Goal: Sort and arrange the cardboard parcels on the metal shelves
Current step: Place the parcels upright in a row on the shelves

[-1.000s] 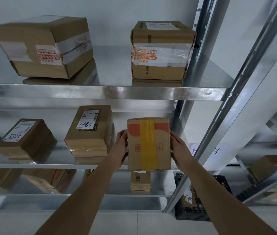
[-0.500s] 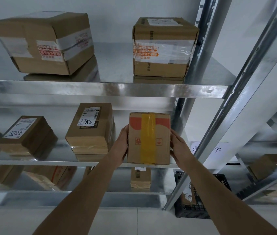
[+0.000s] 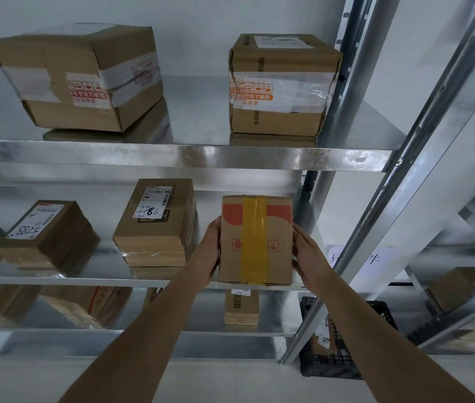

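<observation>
The yellow-taped parcel (image 3: 256,241) has moved up and inward to the middle shelf (image 3: 85,279) front edge. Left hand (image 3: 208,254) and right hand (image 3: 307,257) clasp its sides; placement nearly complete.

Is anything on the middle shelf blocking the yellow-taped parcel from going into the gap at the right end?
Nothing visible does. The yellow-taped parcel sits at the middle shelf edge; the parcel marked 7786 stands apart to its left.
</observation>
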